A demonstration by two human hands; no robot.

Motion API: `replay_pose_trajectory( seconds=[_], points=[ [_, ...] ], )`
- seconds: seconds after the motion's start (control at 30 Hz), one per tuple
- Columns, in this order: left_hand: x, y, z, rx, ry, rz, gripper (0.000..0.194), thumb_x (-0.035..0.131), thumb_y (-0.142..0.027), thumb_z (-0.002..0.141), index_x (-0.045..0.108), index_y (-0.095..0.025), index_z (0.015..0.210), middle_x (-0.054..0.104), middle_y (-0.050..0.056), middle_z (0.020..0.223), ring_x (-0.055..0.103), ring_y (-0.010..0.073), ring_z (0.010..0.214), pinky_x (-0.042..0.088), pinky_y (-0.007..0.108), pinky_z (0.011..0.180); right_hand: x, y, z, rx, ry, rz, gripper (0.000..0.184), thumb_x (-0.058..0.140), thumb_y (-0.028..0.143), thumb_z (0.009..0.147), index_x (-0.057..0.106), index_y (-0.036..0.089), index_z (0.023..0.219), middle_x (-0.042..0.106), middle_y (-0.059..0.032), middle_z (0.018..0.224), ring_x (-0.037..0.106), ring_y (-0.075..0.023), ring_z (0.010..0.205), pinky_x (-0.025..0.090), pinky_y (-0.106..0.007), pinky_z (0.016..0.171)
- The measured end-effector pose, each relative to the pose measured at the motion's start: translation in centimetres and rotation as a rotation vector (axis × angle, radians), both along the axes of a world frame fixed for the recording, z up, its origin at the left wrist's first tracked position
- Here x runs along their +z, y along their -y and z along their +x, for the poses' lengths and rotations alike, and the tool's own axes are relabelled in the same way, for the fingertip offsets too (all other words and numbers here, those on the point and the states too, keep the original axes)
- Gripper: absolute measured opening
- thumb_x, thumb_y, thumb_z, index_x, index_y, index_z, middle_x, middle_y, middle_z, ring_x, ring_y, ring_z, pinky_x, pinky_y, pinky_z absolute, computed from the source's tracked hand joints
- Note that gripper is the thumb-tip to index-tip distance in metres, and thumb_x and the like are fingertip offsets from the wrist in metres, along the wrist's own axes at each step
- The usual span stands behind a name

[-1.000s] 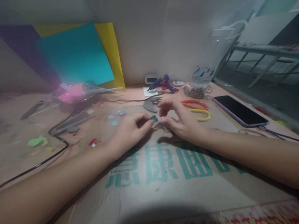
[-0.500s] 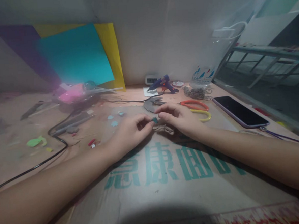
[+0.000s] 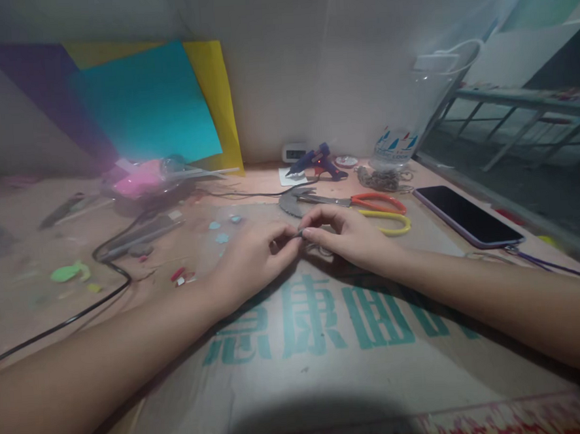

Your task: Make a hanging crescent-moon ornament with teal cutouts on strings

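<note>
My left hand (image 3: 253, 255) and my right hand (image 3: 347, 234) meet fingertip to fingertip over a sheet of cardboard (image 3: 328, 365) with green printed characters. Both pinch a very small piece (image 3: 299, 233) between thumb and fingers; it is almost fully hidden by the fingers now. Both hands rest low on the cardboard, fingers curled. Just behind my right hand lie the orange-and-yellow-handled scissors (image 3: 380, 209) and a grey serrated cut-out (image 3: 292, 204).
A blue glue gun (image 3: 315, 162) with its black cable (image 3: 101, 274) stands at the back. A phone (image 3: 467, 215) lies right, a clear bottle (image 3: 396, 146) behind it. Coloured paper sheets (image 3: 150, 107) lean on the wall. Small blue cut-outs (image 3: 221, 231) and green scraps (image 3: 67, 274) lie left.
My right hand closed from spread fingers and came left onto the small teal piece pinched by my left hand. The piece is now hidden between both hands' fingertips.
</note>
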State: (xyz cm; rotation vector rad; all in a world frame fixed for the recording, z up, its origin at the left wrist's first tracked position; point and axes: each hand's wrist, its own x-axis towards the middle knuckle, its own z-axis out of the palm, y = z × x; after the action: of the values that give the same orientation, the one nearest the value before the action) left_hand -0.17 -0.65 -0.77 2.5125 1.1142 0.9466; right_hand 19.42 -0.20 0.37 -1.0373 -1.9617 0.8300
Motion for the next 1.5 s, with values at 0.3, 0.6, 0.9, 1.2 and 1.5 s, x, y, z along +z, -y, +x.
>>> replay_pose_trajectory(
  seconds=[0.3,0.6,0.9,1.2,1.5],
  points=[
    [0.24,0.05,0.08,0.015,-0.017,-0.025,0.024,0.050,-0.031,0.091,0.068,-0.018,0.083,0.069,0.001,0.076,0.059,0.0143,0.069,0.038,0.026,0.063,0.17,0.16,-0.01,0.006,-0.008,-0.019,0.017,0.063,0.033,0.084,0.064,0.017,0.090,0.068,-0.0016,0.087,0.062,-0.0153,0.082,0.046,-0.028,0.075],
    [0.27,0.15,0.10,-0.014,0.010,-0.038,0.022,0.050,-0.029,0.091,0.068,-0.018,0.084,0.070,0.001,0.078,0.058,0.0139,0.069,0.039,0.025,0.065,0.20,0.28,0.04,0.015,-0.026,-0.023,0.022,0.057,0.038,0.089,0.062,0.016,0.089,0.065,-0.0012,0.082,0.060,-0.0141,0.077,0.045,-0.025,0.069],
    [0.59,0.16,0.09,0.022,0.013,-0.099,0.021,0.051,-0.028,0.089,0.068,-0.018,0.085,0.070,0.001,0.078,0.060,0.0145,0.071,0.041,0.025,0.066,0.32,0.12,0.08,-0.052,0.007,-0.017,0.021,0.063,0.036,0.084,0.065,0.016,0.089,0.066,-0.0014,0.082,0.058,-0.0140,0.074,0.043,-0.025,0.067],
    [0.80,0.34,0.11,0.004,0.052,-0.130,0.028,0.049,-0.038,0.092,0.068,-0.018,0.090,0.071,0.002,0.085,0.062,0.0158,0.077,0.043,0.025,0.066,0.28,0.13,0.03,-0.068,-0.088,-0.141,0.027,0.061,0.042,0.083,0.061,0.015,0.085,0.060,0.0007,0.071,0.050,-0.0092,0.055,0.037,-0.021,0.048],
    [1.00,-0.13,0.24,0.023,0.164,-0.272,0.019,0.053,-0.031,0.088,0.067,-0.018,0.086,0.068,-0.001,0.077,0.058,0.0128,0.067,0.044,0.023,0.062,0.22,-0.01,0.18,-0.051,-0.207,-0.167,0.035,0.055,0.049,0.089,0.064,0.015,0.084,0.062,-0.0018,0.075,0.060,-0.0129,0.070,0.048,-0.025,0.064]
  ],
)
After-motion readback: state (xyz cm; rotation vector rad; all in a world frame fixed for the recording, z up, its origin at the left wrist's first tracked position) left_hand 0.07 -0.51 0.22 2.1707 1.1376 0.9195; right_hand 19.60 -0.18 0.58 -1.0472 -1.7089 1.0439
